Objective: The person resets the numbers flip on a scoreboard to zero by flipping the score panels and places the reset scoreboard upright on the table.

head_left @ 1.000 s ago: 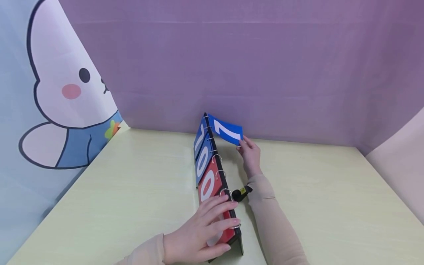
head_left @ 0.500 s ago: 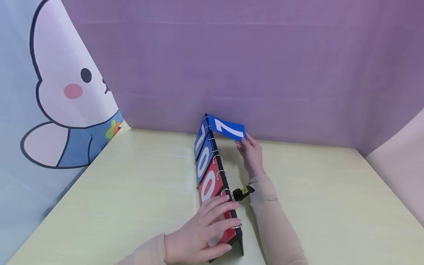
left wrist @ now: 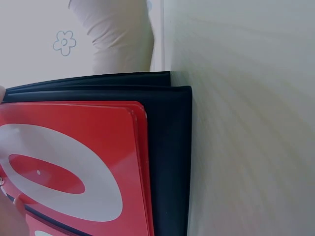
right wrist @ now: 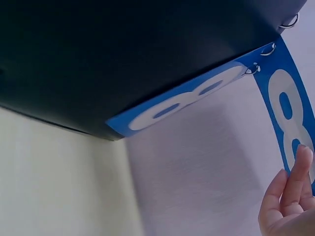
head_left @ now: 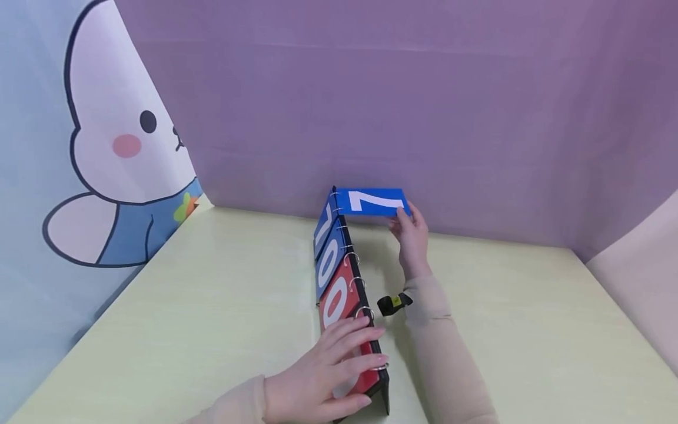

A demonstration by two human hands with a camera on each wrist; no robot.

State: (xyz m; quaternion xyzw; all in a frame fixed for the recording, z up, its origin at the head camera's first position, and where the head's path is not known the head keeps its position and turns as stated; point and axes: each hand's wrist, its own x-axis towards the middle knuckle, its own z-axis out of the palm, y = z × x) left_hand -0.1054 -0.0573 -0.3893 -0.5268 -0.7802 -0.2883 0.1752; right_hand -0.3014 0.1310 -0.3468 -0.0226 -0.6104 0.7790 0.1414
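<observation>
A tabletop flip scoreboard stands like a tent, its black ridge pointing away from me. My left hand rests over its near end, fairly straight fingers across the red cards to the ridge and thumb by the end edge. At the far end my right hand pinches the free edge of a blue number card showing a white 7, raised about level off its rings. In the right wrist view, that card's underside carries an 8, and another blue 8 card hangs against the back panel.
A blue zero card and a red zero card hang on the front face. Purple cloth stands behind the pale table; a rabbit-print cloth is at left. A black wrist camera sits at my right wrist.
My right hand has raised the blue card's free edge from a downward slant to about level, moving slightly up and right. The left hand stays in place on the scoreboard.
</observation>
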